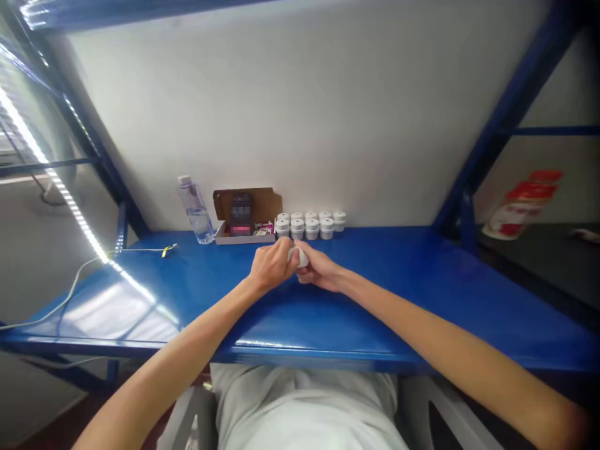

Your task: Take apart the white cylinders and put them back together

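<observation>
Over the middle of the blue table (197,312), my left hand (274,264) and my right hand (321,270) meet around a small white object (300,257). Fingers of both hands wrap round it and cover most of it, so its full shape is hidden. Just behind my hands stand several white round containers (311,229) with lids, in two close rows. To their left lies an open cardboard box (220,234) with a dark phone-like device (241,214) upright in it and small pink and white items beside the device.
A clear bottle (199,219) with a white cap stands left of the box. A white cable (70,290) with a yellow tag crosses the left side. A red-and-white bottle (522,206) is at the far right, beyond the blue frame post.
</observation>
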### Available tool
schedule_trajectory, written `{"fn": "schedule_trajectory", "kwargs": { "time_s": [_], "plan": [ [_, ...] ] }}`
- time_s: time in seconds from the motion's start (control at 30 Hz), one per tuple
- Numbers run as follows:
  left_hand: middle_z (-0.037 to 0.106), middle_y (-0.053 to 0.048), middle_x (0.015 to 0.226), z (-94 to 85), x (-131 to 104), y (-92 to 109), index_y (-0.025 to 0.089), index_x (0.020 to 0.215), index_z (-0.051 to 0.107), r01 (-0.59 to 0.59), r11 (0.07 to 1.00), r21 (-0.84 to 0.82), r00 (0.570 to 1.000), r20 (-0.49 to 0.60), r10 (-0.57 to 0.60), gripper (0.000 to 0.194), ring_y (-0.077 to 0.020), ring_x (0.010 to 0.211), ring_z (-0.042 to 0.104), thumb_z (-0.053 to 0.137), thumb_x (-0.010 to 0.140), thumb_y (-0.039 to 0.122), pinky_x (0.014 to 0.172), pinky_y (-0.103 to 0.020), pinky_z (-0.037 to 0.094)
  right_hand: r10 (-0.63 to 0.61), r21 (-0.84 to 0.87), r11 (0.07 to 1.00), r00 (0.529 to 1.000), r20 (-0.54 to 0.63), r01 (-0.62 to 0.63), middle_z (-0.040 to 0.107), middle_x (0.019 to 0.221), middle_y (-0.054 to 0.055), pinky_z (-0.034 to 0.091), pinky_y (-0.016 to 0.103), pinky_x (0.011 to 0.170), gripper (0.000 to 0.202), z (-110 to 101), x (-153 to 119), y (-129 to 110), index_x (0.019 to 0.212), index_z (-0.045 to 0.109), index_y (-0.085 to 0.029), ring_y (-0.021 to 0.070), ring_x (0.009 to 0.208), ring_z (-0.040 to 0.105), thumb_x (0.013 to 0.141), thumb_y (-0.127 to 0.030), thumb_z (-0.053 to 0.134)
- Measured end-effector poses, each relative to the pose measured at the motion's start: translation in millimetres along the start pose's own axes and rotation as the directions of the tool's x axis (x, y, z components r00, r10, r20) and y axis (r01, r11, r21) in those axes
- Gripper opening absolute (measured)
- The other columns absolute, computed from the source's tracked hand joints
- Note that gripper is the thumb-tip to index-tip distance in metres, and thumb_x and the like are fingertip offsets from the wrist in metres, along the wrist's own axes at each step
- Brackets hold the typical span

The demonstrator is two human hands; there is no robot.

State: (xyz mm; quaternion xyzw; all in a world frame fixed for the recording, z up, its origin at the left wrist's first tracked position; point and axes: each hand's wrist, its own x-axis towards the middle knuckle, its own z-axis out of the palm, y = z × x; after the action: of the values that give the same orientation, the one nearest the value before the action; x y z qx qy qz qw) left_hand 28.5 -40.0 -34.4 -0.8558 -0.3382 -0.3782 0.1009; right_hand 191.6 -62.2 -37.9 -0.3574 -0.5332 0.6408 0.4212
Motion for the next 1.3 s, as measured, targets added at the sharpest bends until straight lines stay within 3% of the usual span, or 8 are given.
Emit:
{"fn": "schedule_trajectory", "kwargs": {
  "time_s": [0.17,0.3,0.43,0.63,0.83,1.03,1.2,1.3],
  "plan": [
    [0.057,-0.002,0.070,1.3,12.3,-6.8,0.020,0.086,0.051,0.375,0.873,-0.311,0.919,-0.002,-0.395,0.029,-0.0160,0.063,0.054,0.039,0.102,0.041,0.061,-0.028,0.036,-0.559,-0.588,0.652,0.828,0.054,0.479,0.063,0.092,0.003,0.048,0.034,0.075,0.035,-9.3,0.6,-3.3,0.104,0.054,-0.024,0.0201,0.080,0.058,0.091,-0.055,0.063],
    [0.053,-0.001,0.062,12.3,16.2,-13.2,0.019,0.078,0.054,0.666,0.504,-0.550,0.722,0.306,-0.620,0.045,-0.0127,0.054,0.047,0.046,0.095,0.060,0.052,-0.025,0.032,-0.648,-0.866,0.186,0.721,0.247,0.463,0.066,0.108,0.009,0.043,0.044,0.093,0.027,-30.4,7.8,-6.1,0.106,0.055,-0.023,0.0282,0.100,0.061,0.086,-0.032,0.070],
    [0.041,0.003,0.052,11.9,15.5,-27.7,0.019,0.076,0.055,0.787,0.152,-0.598,0.536,0.542,-0.647,0.050,-0.0089,0.041,0.030,0.045,0.092,0.065,0.042,-0.024,0.020,-0.678,-0.929,0.078,0.702,0.217,0.363,0.067,0.111,0.010,0.044,0.043,0.094,0.027,-62.1,18.5,-7.2,0.104,0.054,-0.023,0.0293,0.104,0.062,0.081,-0.024,0.069],
    [0.059,-0.002,0.071,-4.3,20.5,-58.8,0.017,0.088,0.059,0.556,0.158,-0.816,0.648,0.306,-0.698,0.036,-0.0116,0.053,0.051,0.061,0.083,0.052,0.047,-0.024,0.036,-0.740,-0.921,0.389,0.598,-0.307,0.010,0.068,0.107,0.008,0.049,0.037,0.088,0.044,-159.5,14.1,-3.0,0.111,0.055,-0.022,0.0267,0.098,0.064,0.072,-0.035,0.072],
    [0.067,-0.008,0.091,-4.1,19.6,-63.7,0.014,0.090,0.062,0.609,0.118,-0.784,0.669,0.429,-0.607,0.028,-0.0192,0.078,0.064,0.066,0.072,0.035,0.067,-0.030,0.051,-0.541,-0.750,0.539,0.526,-0.657,-0.384,0.068,0.092,0.005,0.050,0.040,0.082,0.044,-219.9,6.3,17.6,0.102,0.056,-0.024,0.0284,0.089,0.064,0.066,-0.041,0.074],
    [0.066,-0.004,0.091,7.5,11.6,-54.6,0.017,0.104,0.062,0.620,0.436,-0.652,0.771,0.404,-0.492,0.045,-0.0184,0.081,0.063,0.081,0.067,0.036,0.078,-0.033,0.050,-0.610,-0.811,0.483,0.538,-0.582,-0.329,0.063,0.111,0.011,0.049,0.039,0.085,0.048,-225.8,10.6,25.8,0.112,0.061,-0.023,0.0252,0.090,0.063,0.071,-0.046,0.073],
    [0.063,-0.003,0.089,16.5,7.2,-64.5,0.019,0.096,0.060,0.439,0.773,-0.457,0.897,0.262,-0.355,0.036,-0.0187,0.082,0.059,0.079,0.068,0.032,0.075,-0.031,0.047,-0.642,-0.794,0.535,0.473,-0.604,-0.288,0.065,0.080,0.003,0.050,0.034,0.076,0.037,-223.5,13.1,20.7,0.100,0.065,-0.020,0.0210,0.073,0.062,0.069,-0.038,0.073],
    [0.061,-0.004,0.092,16.8,6.0,-72.5,0.019,0.091,0.057,0.322,0.879,-0.351,0.941,0.219,-0.257,0.032,-0.0190,0.083,0.057,0.076,0.069,0.031,0.074,-0.031,0.045,-0.602,-0.799,0.540,0.542,-0.586,-0.264,0.068,0.072,0.002,0.051,0.033,0.075,0.019,-221.2,16.3,20.5,0.082,0.069,-0.019,0.0218,0.071,0.065,0.069,-0.033,0.069]
  ]
}}
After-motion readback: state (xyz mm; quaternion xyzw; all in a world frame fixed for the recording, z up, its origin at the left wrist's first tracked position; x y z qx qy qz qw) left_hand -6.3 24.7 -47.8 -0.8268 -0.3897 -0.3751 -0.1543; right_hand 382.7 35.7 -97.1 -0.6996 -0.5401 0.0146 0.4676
